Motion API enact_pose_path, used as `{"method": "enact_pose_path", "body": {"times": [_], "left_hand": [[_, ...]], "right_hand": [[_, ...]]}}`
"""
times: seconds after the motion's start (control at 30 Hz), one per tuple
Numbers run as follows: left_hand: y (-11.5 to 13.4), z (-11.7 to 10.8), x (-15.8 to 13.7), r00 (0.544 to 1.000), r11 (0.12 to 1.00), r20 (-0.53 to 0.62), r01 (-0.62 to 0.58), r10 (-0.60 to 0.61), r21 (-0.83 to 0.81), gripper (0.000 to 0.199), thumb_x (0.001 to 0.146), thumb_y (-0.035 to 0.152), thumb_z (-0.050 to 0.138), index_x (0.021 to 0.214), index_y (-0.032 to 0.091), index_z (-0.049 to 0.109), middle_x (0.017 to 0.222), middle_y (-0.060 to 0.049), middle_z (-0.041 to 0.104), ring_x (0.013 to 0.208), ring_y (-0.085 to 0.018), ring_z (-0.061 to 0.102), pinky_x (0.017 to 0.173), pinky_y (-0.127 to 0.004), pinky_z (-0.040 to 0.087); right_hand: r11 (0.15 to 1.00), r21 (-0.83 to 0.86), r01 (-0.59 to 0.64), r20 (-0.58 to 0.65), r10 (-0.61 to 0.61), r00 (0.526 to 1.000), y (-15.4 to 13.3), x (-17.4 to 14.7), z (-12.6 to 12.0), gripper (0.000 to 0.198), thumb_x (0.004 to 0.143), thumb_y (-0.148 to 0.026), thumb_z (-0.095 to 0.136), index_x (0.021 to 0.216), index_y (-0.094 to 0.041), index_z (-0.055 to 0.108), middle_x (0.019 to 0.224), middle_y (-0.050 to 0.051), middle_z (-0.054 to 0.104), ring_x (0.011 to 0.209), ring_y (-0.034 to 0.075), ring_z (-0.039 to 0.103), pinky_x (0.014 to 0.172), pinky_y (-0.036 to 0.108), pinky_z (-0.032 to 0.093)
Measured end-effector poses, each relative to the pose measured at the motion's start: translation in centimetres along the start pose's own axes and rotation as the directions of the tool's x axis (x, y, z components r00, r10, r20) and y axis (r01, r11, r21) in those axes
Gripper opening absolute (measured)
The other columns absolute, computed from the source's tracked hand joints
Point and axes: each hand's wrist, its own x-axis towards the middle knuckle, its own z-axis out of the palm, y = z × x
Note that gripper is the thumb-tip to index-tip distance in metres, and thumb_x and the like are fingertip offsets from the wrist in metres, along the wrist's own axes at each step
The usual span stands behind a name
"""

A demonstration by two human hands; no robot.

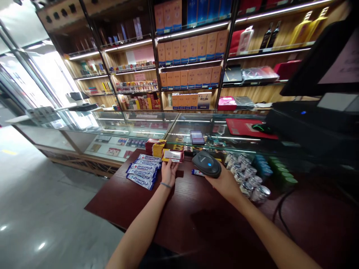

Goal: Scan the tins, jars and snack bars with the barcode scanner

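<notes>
My left hand (169, 173) is closed on a flat red and yellow packet (173, 155), its barcode side turned toward me. In my right hand (224, 182) is a black barcode scanner (206, 163) with a lit blue spot, its head pointing left toward the packet. Just left of my left hand lies a pile of blue and white wrapped bars (144, 170). Behind that pile stand stacked red and yellow packets (156, 147). One more blue wrapped bar (198, 172) lies partly hidden under the scanner.
Silver-lidded jars (249, 175), blue cans (263, 165) and green cans (282, 172) stand in rows to the right. A glass display counter (134, 125) runs behind the dark wooden tabletop (179, 224). A black cable (282, 213) and a monitor (322, 59) are at right.
</notes>
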Motion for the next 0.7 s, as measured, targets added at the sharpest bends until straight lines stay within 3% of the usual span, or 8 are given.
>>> {"method": "enact_pose_path", "body": {"times": [0.3,0.57,0.7], "left_hand": [[-1.2,-0.9,0.9,1.000,1.000,-0.027,0.012,-0.012,-0.001,0.028,0.085,0.020,0.067,0.111,0.026,0.056,0.113,-0.003,0.068,0.091,-0.012,0.068,0.092,-0.038,0.054],[-1.4,-0.9,0.8,0.999,0.999,0.037,-0.022,0.022,-0.025,0.030,0.085,0.020,0.068,0.111,0.027,0.055,0.122,-0.005,0.066,0.110,-0.017,0.065,0.101,-0.044,0.050],[-1.2,-0.7,0.6,1.000,1.000,0.005,-0.014,0.014,-0.009,0.028,0.085,0.022,0.067,0.110,0.027,0.056,0.120,-0.005,0.066,0.106,-0.016,0.066,0.100,-0.043,0.051]], "right_hand": [[0.981,-0.182,-0.064,0.183,0.098,0.978,0.2,-0.2,1.5,0.052,0.075,-0.034,0.063,0.124,-0.029,0.049,0.095,0.003,0.075,0.098,0.030,0.070,0.072,0.031,0.049],[0.943,-0.330,-0.032,0.237,0.116,0.965,-0.1,-0.2,1.9,0.036,0.075,-0.038,0.062,0.108,-0.026,0.054,0.093,0.007,0.075,0.096,0.033,0.070,0.067,0.031,0.044],[0.945,-0.323,-0.058,0.227,0.136,0.964,-0.2,-0.2,1.7,0.037,0.076,-0.037,0.060,0.111,-0.026,0.054,0.093,0.006,0.074,0.096,0.033,0.070,0.069,0.031,0.045]]}}
